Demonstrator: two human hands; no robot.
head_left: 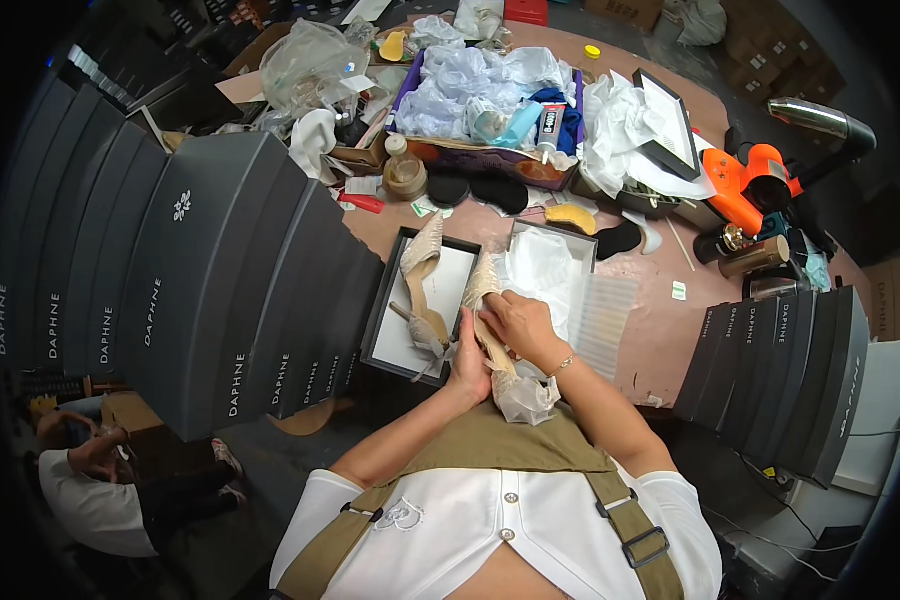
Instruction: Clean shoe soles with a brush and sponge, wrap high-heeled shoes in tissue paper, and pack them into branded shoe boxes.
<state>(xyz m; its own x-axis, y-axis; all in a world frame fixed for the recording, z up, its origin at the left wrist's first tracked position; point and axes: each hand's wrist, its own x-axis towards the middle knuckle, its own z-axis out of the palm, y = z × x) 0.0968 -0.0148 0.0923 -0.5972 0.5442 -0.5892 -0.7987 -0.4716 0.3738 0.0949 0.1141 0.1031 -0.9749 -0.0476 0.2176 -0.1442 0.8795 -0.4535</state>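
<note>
In the head view, the work is judged to be partway through: one slingback shoe is dealt with separately from its mate, and neither has been boxed under a lid. The boxed slingback (421, 268) is laid in an open shoebox (457, 290) at the near edge of the table, with its toe pointed away from the wearer. The held slingback (499, 352) is kept out of the box, just to its right and close in front of the wearer's body; its handling appears unfinished, and its placing in the box is not yet done.

The held shoe is grasped along its left side by the left hand (469, 362). The bent fingers of the right hand (519, 324) are set at the shoe's opening; the fingertips are hidden, so whether anything is pinched by them cannot be told.

Both shoes are seen to be pale beige, with pointed toes and textured uppers. A tan insole is shown in the boxed one. The heel ends of both are covered by crumpled translucent wrapping (526, 400). Beyond the right hand, white tissue paper (542, 268) is spread in a shallow grey-edged tray (582, 243).
</note>
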